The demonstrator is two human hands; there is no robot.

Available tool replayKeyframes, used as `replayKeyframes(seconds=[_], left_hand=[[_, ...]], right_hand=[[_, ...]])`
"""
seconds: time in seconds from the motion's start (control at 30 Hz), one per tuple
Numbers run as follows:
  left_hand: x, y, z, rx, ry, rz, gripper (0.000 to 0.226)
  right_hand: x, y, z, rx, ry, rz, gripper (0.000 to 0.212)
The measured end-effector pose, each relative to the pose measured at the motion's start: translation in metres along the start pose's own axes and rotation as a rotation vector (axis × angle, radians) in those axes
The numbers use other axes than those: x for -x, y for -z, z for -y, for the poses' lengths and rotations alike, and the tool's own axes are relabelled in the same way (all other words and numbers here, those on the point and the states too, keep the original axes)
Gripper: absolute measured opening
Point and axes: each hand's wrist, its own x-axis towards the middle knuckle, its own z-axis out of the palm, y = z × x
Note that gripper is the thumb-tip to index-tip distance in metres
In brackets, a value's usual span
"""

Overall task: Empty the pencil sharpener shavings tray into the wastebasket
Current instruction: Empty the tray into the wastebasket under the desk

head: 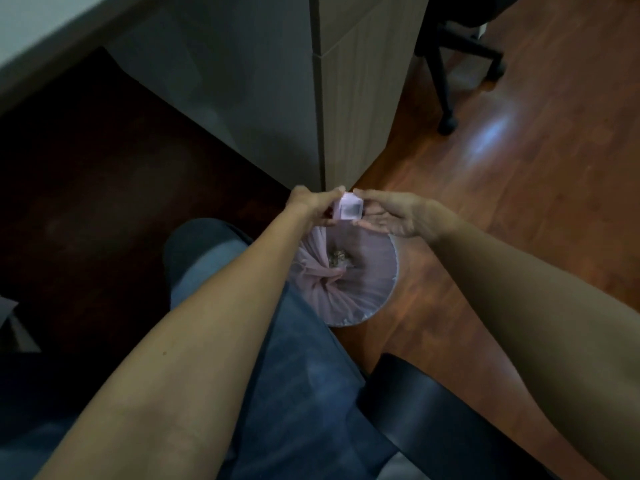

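Both my hands meet over a small round wastebasket (377,303) lined with a pink bag, standing on the wood floor beside my knee. Between them is a small pale pink pencil sharpener (350,209) with a clear window facing me. My left hand (313,206) grips its left side with thumb and fingers. My right hand (394,214) touches its right side with the fingertips, palm turned up. A little heap of shavings (337,259) lies in the bag below. Whether the tray is pulled out is hidden by the fingers.
A grey desk panel (346,98) stands just beyond the basket. A black office chair base (453,64) is at the upper right. My blue-jeaned leg (294,375) and the black seat edge (433,403) are in front.
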Motion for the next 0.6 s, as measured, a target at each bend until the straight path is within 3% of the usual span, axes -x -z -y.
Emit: replayKeyframes(seconds=[0.13, 0.17, 0.27, 0.4, 0.6], left_hand=[[0.005, -0.001, 0.010, -0.107, 0.116, 0.110, 0.026], [0.004, 0.000, 0.011, -0.106, 0.115, 0.101, 0.027], [-0.006, 0.003, 0.008, -0.068, 0.034, 0.059, 0.059], [-0.002, 0.006, 0.018, -0.092, 0.054, 0.083, 0.056], [-0.005, 0.020, 0.024, -0.007, -0.072, 0.135, 0.050]], right_hand=[[0.003, -0.001, -0.006, 0.092, -0.063, 0.017, 0.055], [0.002, -0.001, -0.005, 0.104, -0.060, 0.009, 0.055], [0.000, -0.001, 0.002, 0.103, -0.007, -0.019, 0.058], [0.007, -0.003, -0.007, 0.120, -0.061, -0.008, 0.033], [0.025, -0.003, 0.003, 0.027, 0.068, 0.037, 0.028]])
